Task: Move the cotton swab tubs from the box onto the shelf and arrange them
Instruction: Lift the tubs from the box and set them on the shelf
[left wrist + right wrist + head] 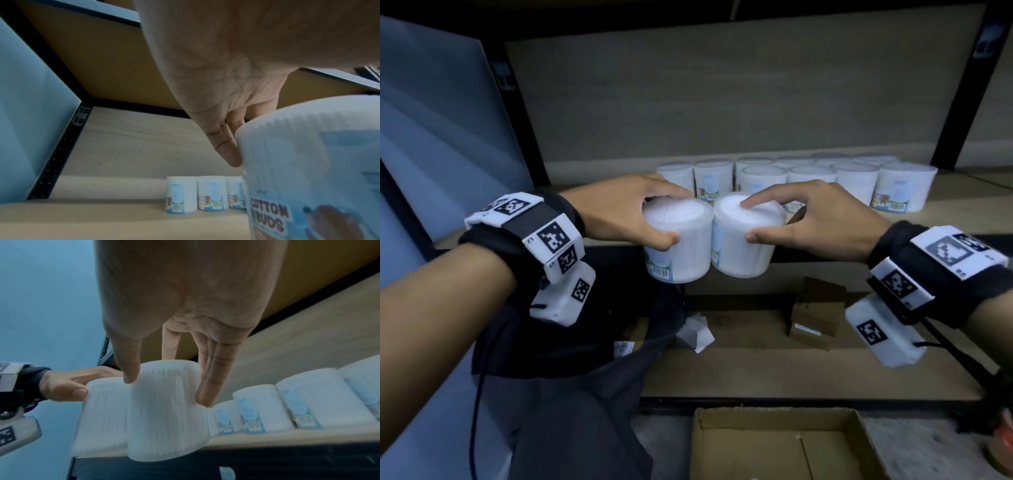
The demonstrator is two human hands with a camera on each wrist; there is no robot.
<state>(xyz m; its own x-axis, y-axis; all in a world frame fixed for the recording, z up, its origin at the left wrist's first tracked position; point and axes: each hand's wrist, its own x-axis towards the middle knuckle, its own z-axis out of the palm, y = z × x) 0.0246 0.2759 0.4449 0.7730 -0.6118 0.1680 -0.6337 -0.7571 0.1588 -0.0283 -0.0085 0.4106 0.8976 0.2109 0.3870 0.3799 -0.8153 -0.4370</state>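
Head view: two hands carry one cotton swab tub each, side by side and touching, in the air in front of the shelf's front edge. The left hand (619,209) grips the left tub (677,240) from above, thumb on the near wall, fingers curled over the far rim. The right hand (815,219) grips the right tub (744,236) the same way, with the index fingertip resting on its lid.

On the shelf (962,212), at about one o'clock from the hands, stand the placed tubs (856,181) in two close rows. Bare board lies at eleven o'clock, running left to the black upright (517,113). The open cardboard box (767,445) sits low at six o'clock; its visible part shows no tubs.

Risks, as a judgement: both grips sit high, near the lids, so a tub could tilt or slip from the fingers. A lid could also pop if squeezed. Coming in too low would knock a tub base on the shelf's dark front edge. Swinging right could topple the nearest placed tubs, which stand just behind the right fingers.

Room to move: the left wrist view shows open shelf left of the rows and plenty of height under the board above. The safest landing looks to be at the rows' left end.
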